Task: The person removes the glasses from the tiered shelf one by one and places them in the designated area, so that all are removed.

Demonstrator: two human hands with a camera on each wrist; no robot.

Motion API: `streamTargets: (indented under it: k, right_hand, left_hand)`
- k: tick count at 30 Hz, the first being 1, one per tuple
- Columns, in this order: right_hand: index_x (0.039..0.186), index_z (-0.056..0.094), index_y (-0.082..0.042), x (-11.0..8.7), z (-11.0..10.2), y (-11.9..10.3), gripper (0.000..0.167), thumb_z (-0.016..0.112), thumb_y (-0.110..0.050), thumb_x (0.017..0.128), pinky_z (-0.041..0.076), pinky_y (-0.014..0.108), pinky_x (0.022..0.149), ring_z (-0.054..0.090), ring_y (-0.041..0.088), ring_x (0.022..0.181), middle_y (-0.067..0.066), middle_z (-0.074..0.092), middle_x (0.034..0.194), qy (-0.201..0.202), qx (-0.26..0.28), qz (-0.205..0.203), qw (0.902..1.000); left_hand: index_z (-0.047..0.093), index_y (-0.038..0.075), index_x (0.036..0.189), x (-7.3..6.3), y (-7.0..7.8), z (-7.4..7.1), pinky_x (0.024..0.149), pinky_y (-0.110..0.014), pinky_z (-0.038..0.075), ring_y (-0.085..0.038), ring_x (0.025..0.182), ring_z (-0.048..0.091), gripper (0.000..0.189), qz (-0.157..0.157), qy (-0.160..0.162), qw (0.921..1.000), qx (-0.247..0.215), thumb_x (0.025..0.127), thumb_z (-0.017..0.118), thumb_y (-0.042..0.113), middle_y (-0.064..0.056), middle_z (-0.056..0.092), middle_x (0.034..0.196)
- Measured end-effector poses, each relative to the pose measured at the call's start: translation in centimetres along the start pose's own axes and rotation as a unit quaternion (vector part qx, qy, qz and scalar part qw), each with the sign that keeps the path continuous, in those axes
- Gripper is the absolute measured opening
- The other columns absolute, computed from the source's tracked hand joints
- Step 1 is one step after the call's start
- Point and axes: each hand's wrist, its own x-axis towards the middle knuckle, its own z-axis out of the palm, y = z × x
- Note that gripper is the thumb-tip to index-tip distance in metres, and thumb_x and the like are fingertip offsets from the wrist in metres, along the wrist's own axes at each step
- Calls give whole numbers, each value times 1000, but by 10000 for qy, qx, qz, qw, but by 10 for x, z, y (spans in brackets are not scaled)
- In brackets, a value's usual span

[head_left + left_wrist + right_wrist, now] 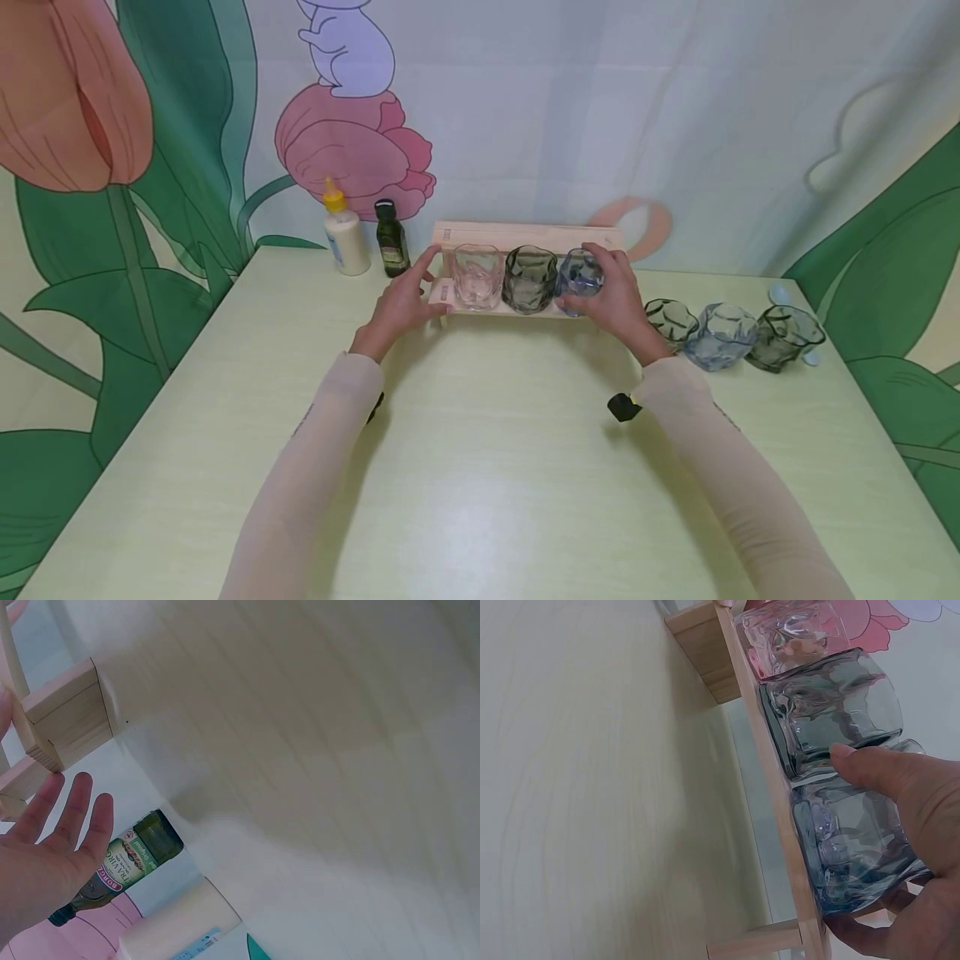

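Note:
A small two-step wooden rack (525, 237) stands at the table's back edge. On its lower step sit a pink glass (477, 279), a smoky grey glass (530, 283) and a blue glass (576, 271), side by side. My right hand (618, 300) grips the blue glass at the right end, thumb in front and fingers curled round its far side; the thumb overlaps the grey glass in the right wrist view. At the rack's left end is my left hand (401, 304), its thumb by the front edge. In the left wrist view, straight fingers (75, 806) reach the wood.
A green oil bottle (392, 239) and a white bottle with a yellow cap (347, 237) stand left of the rack. To the right are a greenish glass (670, 321), a pale blue glass (722, 336) and another grey glass (784, 337), close together. A curtain hangs behind the table (480, 467).

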Motion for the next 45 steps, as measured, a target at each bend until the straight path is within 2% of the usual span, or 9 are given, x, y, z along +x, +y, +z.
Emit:
streamTargets:
  k: [10, 23, 34, 39, 45]
  right_hand:
    - [151, 41, -15, 0, -2, 0, 88, 88, -22, 77, 41, 59, 101, 45, 43, 127, 22, 40, 141, -63, -45, 111, 9999]
    - [149, 43, -15, -5, -16, -4, 85, 87, -22, 77, 43, 61, 98, 48, 45, 122, 24, 42, 139, 30, -98, 129, 9999]
    - [148, 44, -11, -22, -25, -5, 86, 89, -21, 75, 43, 60, 96, 48, 43, 118, 24, 45, 133, 85, -49, -92, 9999]
    - [148, 45, -10, -31, -28, -7, 84, 88, -19, 76, 41, 60, 99, 47, 42, 122, 24, 45, 136, 57, -29, -166, 9998]
    - [149, 44, -10, -44, -32, -9, 85, 87, -18, 77, 42, 57, 94, 48, 40, 116, 25, 46, 132, 18, 15, -276, 9996]
  left_hand:
    - [16, 39, 158, 0, -1, 1, 87, -54, 51, -37, 118, 59, 100, 13, -2, 10000, 15, 84, 81, 26, -13, 57, 135]
    - [16, 41, 158, 1, -1, 1, 89, -54, 50, -36, 117, 58, 99, -7, 25, 10000, 40, 84, 81, 26, -13, 58, 136]
    - [17, 41, 157, 1, -1, 1, 89, -54, 50, -36, 117, 59, 100, -7, 11, 10000, 27, 84, 82, 27, -13, 58, 136]
    - [16, 41, 158, 1, -1, 1, 88, -53, 51, -36, 116, 58, 100, -14, 4, 10000, 22, 84, 82, 27, -13, 57, 135]
    - [15, 41, 158, 1, -1, 1, 88, -53, 50, -36, 117, 58, 100, -5, 13, 10000, 27, 84, 81, 27, -13, 57, 136]
